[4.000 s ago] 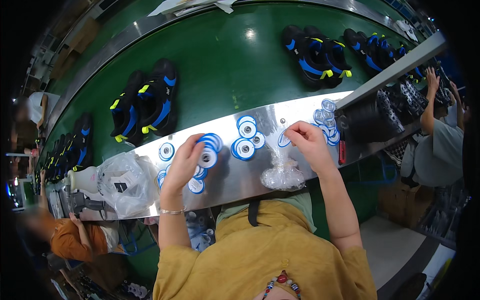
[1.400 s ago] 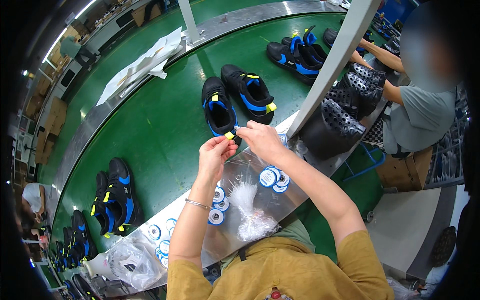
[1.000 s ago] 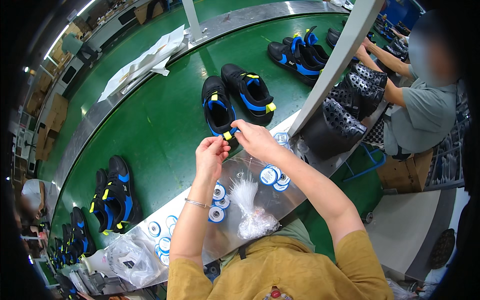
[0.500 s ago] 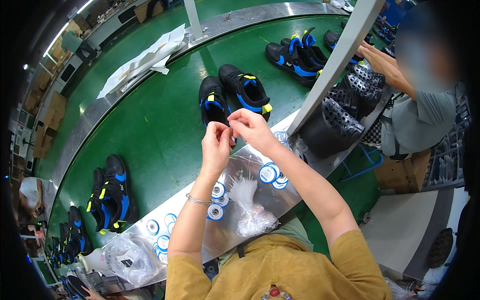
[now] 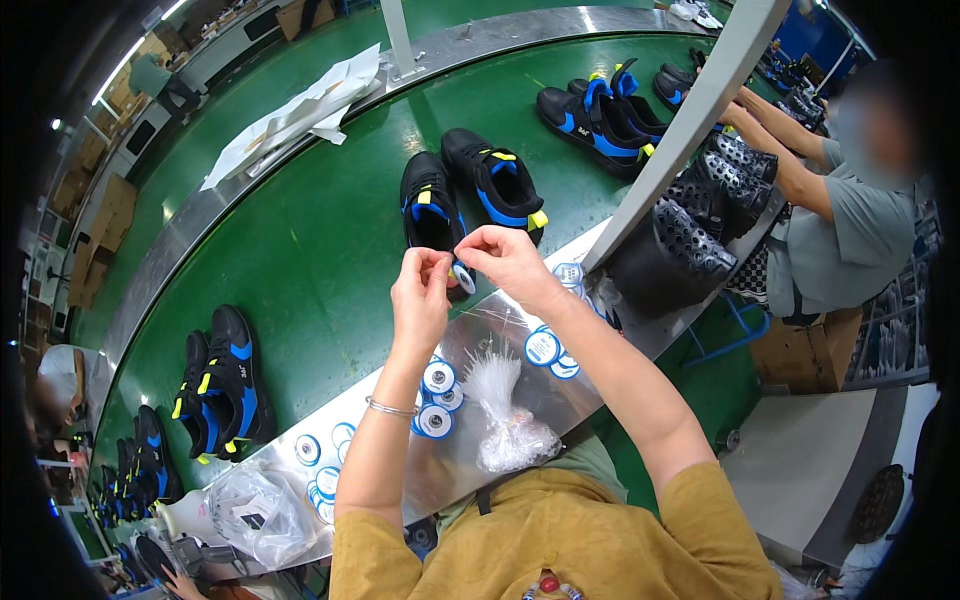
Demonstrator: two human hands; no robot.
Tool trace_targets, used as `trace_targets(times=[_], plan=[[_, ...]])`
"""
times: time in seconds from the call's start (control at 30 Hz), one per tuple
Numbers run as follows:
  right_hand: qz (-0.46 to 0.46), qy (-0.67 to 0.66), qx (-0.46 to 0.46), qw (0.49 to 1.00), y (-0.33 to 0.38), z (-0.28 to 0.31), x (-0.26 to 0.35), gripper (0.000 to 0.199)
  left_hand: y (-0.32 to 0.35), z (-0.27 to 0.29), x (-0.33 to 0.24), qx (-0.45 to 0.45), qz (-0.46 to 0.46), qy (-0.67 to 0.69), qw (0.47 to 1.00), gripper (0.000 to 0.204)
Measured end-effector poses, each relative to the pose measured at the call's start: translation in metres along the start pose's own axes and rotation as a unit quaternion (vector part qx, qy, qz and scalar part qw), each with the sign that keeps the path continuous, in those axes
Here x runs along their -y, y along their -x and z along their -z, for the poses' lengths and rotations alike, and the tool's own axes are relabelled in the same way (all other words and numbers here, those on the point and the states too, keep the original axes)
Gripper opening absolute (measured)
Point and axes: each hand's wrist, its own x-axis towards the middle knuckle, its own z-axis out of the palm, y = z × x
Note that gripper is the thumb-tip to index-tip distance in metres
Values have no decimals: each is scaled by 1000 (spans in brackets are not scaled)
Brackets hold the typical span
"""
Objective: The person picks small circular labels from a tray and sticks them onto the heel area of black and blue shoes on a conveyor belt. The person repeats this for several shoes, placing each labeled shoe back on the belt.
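Both my hands are raised at the near side of the green belt, fingertips pinched close together. A round white hang tag with a blue rim (image 5: 463, 279) hangs between them, by the fingertips of my left hand (image 5: 420, 297). My right hand (image 5: 510, 268) pinches just above the tag; whatever thin piece it holds is too small to make out. Right behind my hands stand a black left shoe (image 5: 424, 187) and a black right shoe (image 5: 502, 190), with blue and yellow trim. A bundle of clear plastic tag fasteners (image 5: 494, 385) lies between my forearms.
Round tags (image 5: 436, 421) lie in groups on the metal ledge (image 5: 385, 480). A clear plastic bag (image 5: 262, 520) sits at its left end. More shoes (image 5: 228, 385) stand on the belt (image 5: 330, 270). A grey post (image 5: 680, 130) rises at right, near a co-worker (image 5: 850, 220).
The round tag now shows, hanging below my fingertips. My hands have shifted slightly, with a small gap between their fingertips. The co-worker's arms have moved a little.
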Motion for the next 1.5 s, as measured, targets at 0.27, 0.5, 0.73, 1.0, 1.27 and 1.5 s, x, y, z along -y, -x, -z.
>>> trace_targets(times=[0.27,0.5,0.73,1.0,1.27,1.5], plan=[[10,4,-7,1000,-4,-11,-5,10,2,20,6,-3,-75,-23,997,10],[16,7,18,1000,-7,-18,-9,11,7,24,2,-9,-80,-61,995,20],[9,20,38,999,-7,-24,-16,9,9,25,6,-22,-83,-37,996,20],[-108,-128,35,985,0,-24,-15,8,10,26,18,-45,-61,24,997,20],[-126,-110,87,982,-9,-25,-18,9,10,31,21,-40,-81,-5,996,19],[-57,-15,-22,998,-2,2,-8,21,16,39,6,-29,-174,-309,935,56]])
